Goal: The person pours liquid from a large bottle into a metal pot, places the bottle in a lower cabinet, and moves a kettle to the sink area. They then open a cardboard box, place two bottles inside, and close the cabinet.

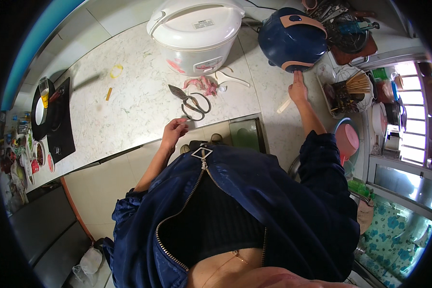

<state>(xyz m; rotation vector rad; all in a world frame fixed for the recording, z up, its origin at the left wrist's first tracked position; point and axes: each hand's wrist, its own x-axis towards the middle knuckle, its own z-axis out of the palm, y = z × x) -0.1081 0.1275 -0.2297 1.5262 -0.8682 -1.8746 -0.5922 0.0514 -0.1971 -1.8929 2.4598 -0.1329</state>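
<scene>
My right hand reaches out with its fingertips at the front lower edge of a dark blue rice cooker with a copper-coloured handle. Near the counter's front edge is my left hand, its fingers loosely bent and nothing seen in them. Just beyond it lie dark metal scissors. A pink and red crumpled bag or netting is beside the scissors, in front of a large white rice cooker with its lid down. A white plastic rice paddle lies to the right of the pink material.
A yellow band and a small yellowish strip lie on the marbled counter. A black hob with a pan is at far left. To the right stand a basket of chopsticks and a pink plastic basin.
</scene>
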